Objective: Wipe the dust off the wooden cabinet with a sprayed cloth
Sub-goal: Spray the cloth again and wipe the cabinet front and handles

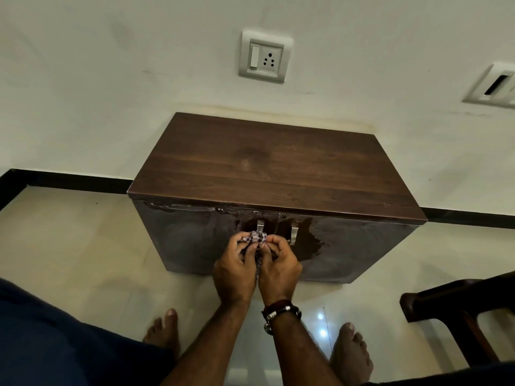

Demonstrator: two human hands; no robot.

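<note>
Both hands are up together in front of the cabinet doors: the left hand [233, 270] has its fingers curled round a bunched checked cloth [257, 237], and the right hand [279, 270] pinches the same cloth from the other side, thumbs and fingertips meeting over the wad. A tail of the fabric hangs down between the two palms. On the right wrist sits a stack of beaded bracelets [281, 312].

Just behind the cloth is the left metal door handle [260, 225], with the right door handle [294, 232] just beside the right hand's knuckles. Both are fixed to the glossy front of the dark wooden cabinet [267, 162], which stands against the wall; its front shows smeary wet-looking streaks near the top edge and a darker patch around the handles.

Bare feet stand on the pale tiled floor [83, 246] below. On the wall above, a switch and socket plate [266, 57]; at far right, a dark wooden chair [459, 307].
</note>
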